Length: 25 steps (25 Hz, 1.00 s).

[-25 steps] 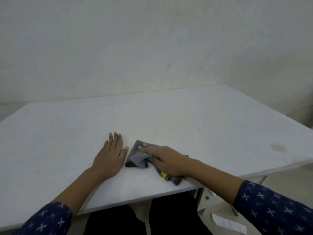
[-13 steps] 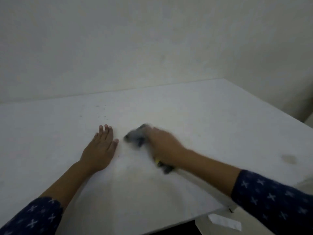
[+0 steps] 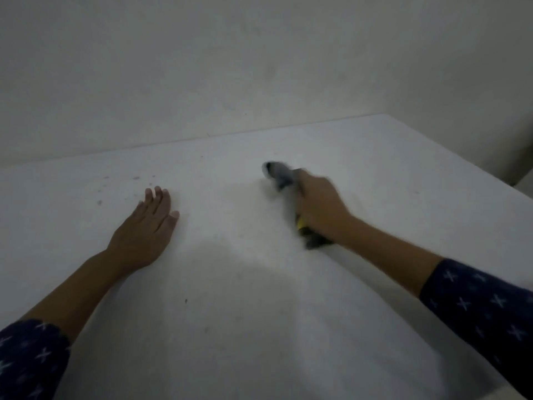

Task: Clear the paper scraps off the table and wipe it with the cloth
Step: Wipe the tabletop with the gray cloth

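Right arm: reaches in from the lower right, forearm bare, dark blue sleeve (image 3: pixel 484 307) with white crosses pushed up toward the elbow. Wrist low over the worktop (image 3: pixel 259 327), knuckles up, back of the hand toward the camera.

Right hand (image 3: pixel 320 209): fingers curled down and closed around a bunched grey cloth (image 3: pixel 281 176), pressing it onto the surface. One end of the cloth sticks out past the fingertips on the far side. The other end trails out under the heel of the hand, with a yellow patch showing there. Hand and cloth are blurred, so individual fingers cannot be made out.

Left arm: comes in from the lower left, same patterned sleeve, forearm lying low along the surface.

Left hand (image 3: pixel 144 226): flat, palm down, resting on the worktop. Fingers straight and close together, pointing away from the body, thumb out to the side. It holds nothing. It sits well apart from the cloth, level with the right wrist.

Room and edges: white surface lies bare between the two hands and on the near side of both. A scatter of small dark specks (image 3: pixel 135 178) lies just beyond the left fingertips. The far edge meets a pale wall (image 3: pixel 230 67) some way past the cloth. The right edge runs diagonally, well clear of the right hand's outer side.
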Each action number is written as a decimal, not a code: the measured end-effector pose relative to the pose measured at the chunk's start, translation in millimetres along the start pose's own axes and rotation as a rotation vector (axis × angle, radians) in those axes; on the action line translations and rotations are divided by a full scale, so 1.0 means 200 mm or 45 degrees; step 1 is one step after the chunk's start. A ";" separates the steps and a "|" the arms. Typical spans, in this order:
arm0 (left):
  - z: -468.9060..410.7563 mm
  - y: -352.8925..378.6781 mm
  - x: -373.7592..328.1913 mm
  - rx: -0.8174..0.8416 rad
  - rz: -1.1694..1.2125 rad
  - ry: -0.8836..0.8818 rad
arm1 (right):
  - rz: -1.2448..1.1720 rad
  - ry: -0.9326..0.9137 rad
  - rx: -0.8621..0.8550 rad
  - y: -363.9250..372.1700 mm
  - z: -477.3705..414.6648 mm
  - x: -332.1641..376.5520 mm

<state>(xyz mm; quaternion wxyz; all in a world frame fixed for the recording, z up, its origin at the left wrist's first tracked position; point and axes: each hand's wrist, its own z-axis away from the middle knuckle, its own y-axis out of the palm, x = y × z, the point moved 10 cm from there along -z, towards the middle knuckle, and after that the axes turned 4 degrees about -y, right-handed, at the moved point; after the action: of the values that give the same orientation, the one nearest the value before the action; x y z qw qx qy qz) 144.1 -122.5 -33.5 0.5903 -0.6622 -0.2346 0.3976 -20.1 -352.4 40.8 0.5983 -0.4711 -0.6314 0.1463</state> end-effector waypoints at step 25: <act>-0.42 -0.11 0.22 0.075 0.101 0.026 | 0.119 -0.130 0.378 0.64 -0.63 0.15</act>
<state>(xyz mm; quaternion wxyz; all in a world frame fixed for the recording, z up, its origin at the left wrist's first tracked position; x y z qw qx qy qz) 240.3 -134.8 -24.1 0.5956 -0.6574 -0.1904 0.4205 151.6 -311.5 -6.1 0.6210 -0.3983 -0.6099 0.2894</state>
